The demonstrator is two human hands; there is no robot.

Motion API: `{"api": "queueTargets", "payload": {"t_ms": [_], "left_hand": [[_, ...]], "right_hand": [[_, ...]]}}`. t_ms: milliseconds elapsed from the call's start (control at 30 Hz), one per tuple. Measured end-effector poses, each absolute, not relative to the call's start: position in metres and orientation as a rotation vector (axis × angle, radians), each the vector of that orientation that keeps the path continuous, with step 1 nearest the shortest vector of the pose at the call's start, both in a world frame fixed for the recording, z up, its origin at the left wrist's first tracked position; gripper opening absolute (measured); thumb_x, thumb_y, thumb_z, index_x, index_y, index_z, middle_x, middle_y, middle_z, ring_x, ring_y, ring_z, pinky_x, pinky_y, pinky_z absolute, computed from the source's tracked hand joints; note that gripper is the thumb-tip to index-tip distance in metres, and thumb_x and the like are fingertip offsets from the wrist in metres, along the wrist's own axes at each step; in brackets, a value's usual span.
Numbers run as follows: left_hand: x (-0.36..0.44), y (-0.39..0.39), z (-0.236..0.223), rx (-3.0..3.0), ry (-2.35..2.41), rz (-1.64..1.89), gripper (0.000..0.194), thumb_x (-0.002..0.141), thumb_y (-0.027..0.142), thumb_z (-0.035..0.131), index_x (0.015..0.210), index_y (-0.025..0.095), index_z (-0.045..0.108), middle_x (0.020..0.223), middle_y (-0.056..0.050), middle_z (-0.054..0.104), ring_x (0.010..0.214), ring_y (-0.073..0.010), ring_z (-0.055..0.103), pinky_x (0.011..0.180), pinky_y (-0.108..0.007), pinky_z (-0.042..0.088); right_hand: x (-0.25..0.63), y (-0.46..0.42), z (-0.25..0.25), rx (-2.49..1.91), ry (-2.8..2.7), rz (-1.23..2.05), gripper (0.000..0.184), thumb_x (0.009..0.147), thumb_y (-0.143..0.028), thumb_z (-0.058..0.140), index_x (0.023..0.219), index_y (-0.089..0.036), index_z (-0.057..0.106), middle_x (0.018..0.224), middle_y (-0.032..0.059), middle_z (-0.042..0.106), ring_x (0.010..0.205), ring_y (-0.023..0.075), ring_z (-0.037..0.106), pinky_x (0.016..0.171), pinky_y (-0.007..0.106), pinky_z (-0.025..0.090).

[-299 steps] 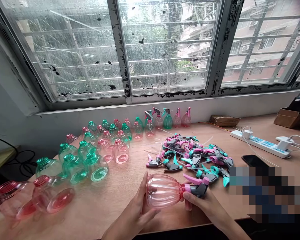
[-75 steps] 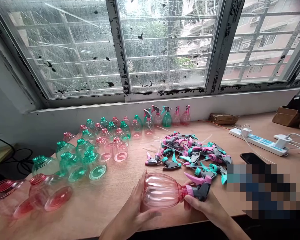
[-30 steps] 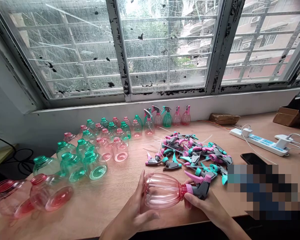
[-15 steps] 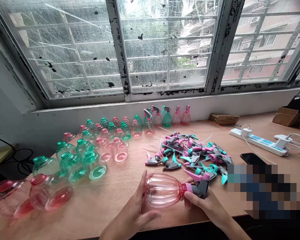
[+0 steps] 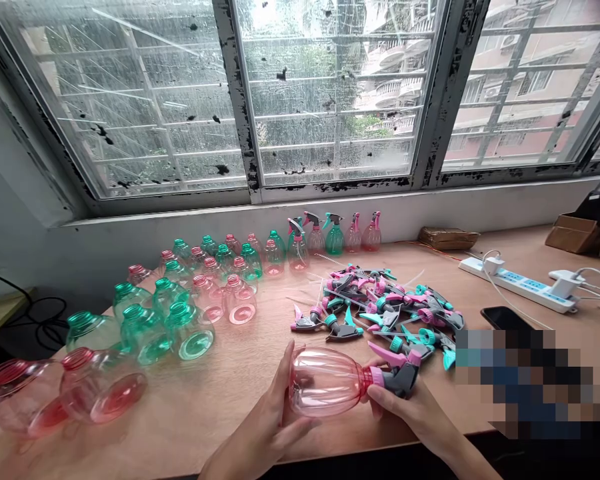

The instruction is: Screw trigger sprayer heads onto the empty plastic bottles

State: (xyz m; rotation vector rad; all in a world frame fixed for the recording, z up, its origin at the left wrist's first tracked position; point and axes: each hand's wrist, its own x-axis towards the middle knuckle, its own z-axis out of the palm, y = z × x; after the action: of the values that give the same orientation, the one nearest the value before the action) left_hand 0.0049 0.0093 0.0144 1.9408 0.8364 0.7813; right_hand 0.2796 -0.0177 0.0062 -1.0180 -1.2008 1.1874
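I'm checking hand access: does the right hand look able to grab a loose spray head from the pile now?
Probably not: the right hand holds the pink bottle near its neck, though the pile lies just beyond.

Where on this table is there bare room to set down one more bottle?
A wide bare patch of tabletop lies between the green bottles and the held pink bottle. Another is at the back right, between the brown package, the power strip and the brown box. Crowded: the pile of spray heads, and the rows of bottles at left.
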Motion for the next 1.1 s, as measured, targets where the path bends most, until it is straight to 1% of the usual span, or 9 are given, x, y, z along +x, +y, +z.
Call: {"api": "queueTargets", "payload": {"t_ms": [167,300,400,567,700,800,867,1033,1100], "left_hand": [[0.0057,0.0066,0.0158,1.852,0.830,0.799,0.111,0.090,0.042,0.073,0.157,0.043,-0.015,0.169,-0.011,0.019,0.130,-0.0302,0.055,0.115,-0.049,0.038],[0.0060,0.0046,0.0204,1.849,0.884,0.761,0.098,0.094,0.044,0.067,0.160,0.041,-0.005,0.170,-0.009,0.018,0.137,-0.0319,0.049,0.118,-0.050,0.033],[0.0064,0.0048,0.0206,1.865,0.910,0.767,0.097,0.093,0.043,0.068,0.160,0.041,-0.001,0.170,-0.009,0.018,0.141,-0.0330,0.045,0.120,-0.050,0.030],[0.0078,0.0044,0.0199,1.884,0.880,0.813,0.095,0.096,0.041,0.064,0.158,0.046,-0.007,0.168,-0.008,0.021,0.127,-0.0277,0.056,0.117,-0.049,0.036],[0.0084,0.0050,0.0201,1.815,0.820,0.851,0.106,0.091,0.049,0.070,0.157,0.045,-0.013,0.168,-0.010,0.020,0.128,-0.0292,0.056,0.115,-0.049,0.038],[0.0079,0.0063,0.0188,1.733,0.761,0.873,0.100,0.091,0.052,0.067,0.158,0.045,-0.007,0.169,-0.009,0.016,0.138,-0.0325,0.049,0.117,-0.049,0.037],[0.0073,0.0067,0.0182,1.681,0.764,0.863,0.098,0.091,0.051,0.068,0.159,0.045,-0.003,0.170,-0.007,0.015,0.144,-0.0332,0.042,0.120,-0.050,0.033],[0.0064,0.0064,0.0196,1.723,0.872,0.808,0.097,0.088,0.043,0.075,0.161,0.038,0.010,0.169,-0.008,0.021,0.149,-0.0346,0.034,0.125,-0.050,0.021],[0.0067,0.0067,0.0192,1.767,0.864,0.824,0.097,0.089,0.042,0.074,0.161,0.038,0.010,0.169,-0.008,0.022,0.150,-0.0335,0.033,0.125,-0.049,0.022]], "right_hand": [[0.2797,-0.0176,0.0035,-1.029,-1.197,1.204,0.045,0.077,-0.054,0.081,0.100,-0.019,0.066,0.059,-0.0006,0.070,0.055,0.0192,0.061,0.058,0.033,0.048],[0.2791,-0.0179,0.0028,-1.031,-1.187,1.218,0.049,0.076,-0.054,0.082,0.106,-0.019,0.065,0.056,-0.0012,0.070,0.054,0.0188,0.059,0.059,0.034,0.048],[0.2787,-0.0179,0.0047,-1.047,-1.189,1.201,0.052,0.077,-0.055,0.080,0.110,-0.019,0.063,0.056,-0.0012,0.069,0.053,0.0192,0.059,0.058,0.034,0.047],[0.2798,-0.0168,0.0052,-1.003,-1.195,1.231,0.046,0.078,-0.053,0.080,0.104,-0.019,0.064,0.056,-0.0020,0.069,0.050,0.0174,0.059,0.055,0.030,0.046],[0.2824,-0.0154,0.0007,-0.961,-1.212,1.271,0.038,0.083,-0.047,0.079,0.103,-0.017,0.067,0.057,-0.0022,0.069,0.053,0.0155,0.058,0.057,0.029,0.046],[0.2835,-0.0147,-0.0022,-0.946,-1.231,1.274,0.035,0.085,-0.045,0.078,0.104,-0.017,0.069,0.059,-0.0016,0.069,0.055,0.0154,0.058,0.058,0.029,0.047],[0.2837,-0.0147,-0.0027,-0.943,-1.224,1.271,0.034,0.085,-0.044,0.079,0.102,-0.017,0.068,0.059,-0.0014,0.069,0.055,0.0155,0.059,0.057,0.029,0.047],[0.2831,-0.0150,-0.0001,-0.934,-1.201,1.257,0.034,0.085,-0.046,0.078,0.101,-0.018,0.065,0.058,-0.0023,0.068,0.054,0.0153,0.059,0.056,0.029,0.049],[0.2829,-0.0152,0.0010,-0.932,-1.196,1.253,0.035,0.085,-0.047,0.078,0.102,-0.019,0.064,0.059,-0.0024,0.068,0.054,0.0157,0.060,0.056,0.030,0.049]]}}
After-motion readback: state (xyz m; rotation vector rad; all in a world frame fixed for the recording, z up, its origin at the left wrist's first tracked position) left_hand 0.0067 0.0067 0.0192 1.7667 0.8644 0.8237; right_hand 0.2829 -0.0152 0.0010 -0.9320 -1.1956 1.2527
